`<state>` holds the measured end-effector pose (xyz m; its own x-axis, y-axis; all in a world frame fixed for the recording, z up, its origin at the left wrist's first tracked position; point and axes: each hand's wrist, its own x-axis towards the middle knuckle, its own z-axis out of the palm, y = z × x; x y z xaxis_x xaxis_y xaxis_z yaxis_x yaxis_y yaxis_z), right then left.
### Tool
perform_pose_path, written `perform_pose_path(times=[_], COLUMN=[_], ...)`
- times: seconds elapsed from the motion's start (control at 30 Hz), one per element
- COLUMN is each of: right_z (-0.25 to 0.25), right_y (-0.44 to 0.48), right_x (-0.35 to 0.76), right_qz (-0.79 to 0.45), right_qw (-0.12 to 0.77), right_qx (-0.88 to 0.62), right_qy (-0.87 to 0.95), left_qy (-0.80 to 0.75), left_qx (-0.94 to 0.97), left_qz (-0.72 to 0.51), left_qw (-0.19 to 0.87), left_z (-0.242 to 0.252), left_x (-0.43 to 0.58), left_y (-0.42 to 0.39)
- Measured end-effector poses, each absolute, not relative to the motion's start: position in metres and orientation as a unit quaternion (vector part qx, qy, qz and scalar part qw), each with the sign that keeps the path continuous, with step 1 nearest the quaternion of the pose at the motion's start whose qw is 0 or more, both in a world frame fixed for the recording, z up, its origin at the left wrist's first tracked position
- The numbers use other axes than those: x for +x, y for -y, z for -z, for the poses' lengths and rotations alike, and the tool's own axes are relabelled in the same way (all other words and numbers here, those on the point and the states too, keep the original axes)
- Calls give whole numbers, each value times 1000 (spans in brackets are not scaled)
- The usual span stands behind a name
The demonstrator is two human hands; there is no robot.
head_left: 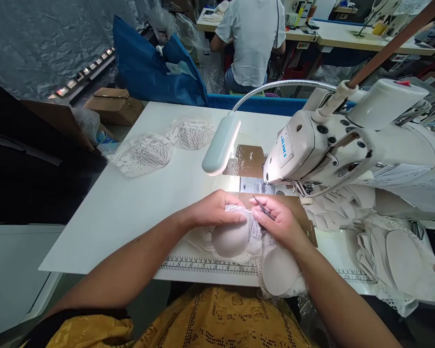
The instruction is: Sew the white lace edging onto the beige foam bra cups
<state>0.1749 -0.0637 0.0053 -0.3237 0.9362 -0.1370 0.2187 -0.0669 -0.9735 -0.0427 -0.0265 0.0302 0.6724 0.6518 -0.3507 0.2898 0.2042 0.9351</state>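
Note:
A white lace bra [231, 240] with smooth padded cups lies in front of me at the table's near edge. One of its cups [281, 271] hangs partly over that edge, below my right wrist. My left hand [221, 209] grips the top of the left cup, thumb on the inner face and fingers behind the lace. Close beside it, my right hand [273, 216] is closed around a slim, dark, pointed metal tool [264, 209]; whether it is snips or tweezers is unclear. My right fingertips also meet the lace edge between the cups.
The JUKI sewing machine [304, 145] stands right of centre, with a lamp [222, 143] hanging beside it. Lace cups [145, 153] lie at the back left. Stacked cup pieces [402, 261] sit right. A printed ruler [206, 266] lines the table's front. A person [255, 41] sits beyond.

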Motion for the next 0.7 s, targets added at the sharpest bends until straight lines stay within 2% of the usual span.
perform_pose_path(times=[0.13,0.4,0.7], right_z=[-3,-7,-8], right_y=[65,63,63], right_x=[180,184,175], right_qz=[-605,-619,-542], right_qw=[340,291,300], right_qx=[-452,-450,-473], right_qy=[561,574,626], left_qy=[-382,-410,-413], left_qx=[595,564,556], left_qz=[-137,-149,-147], left_qw=[694,701,706], left_z=[-29,-26,-21], left_x=[-43,-42,-39], left_y=[27,26,27])
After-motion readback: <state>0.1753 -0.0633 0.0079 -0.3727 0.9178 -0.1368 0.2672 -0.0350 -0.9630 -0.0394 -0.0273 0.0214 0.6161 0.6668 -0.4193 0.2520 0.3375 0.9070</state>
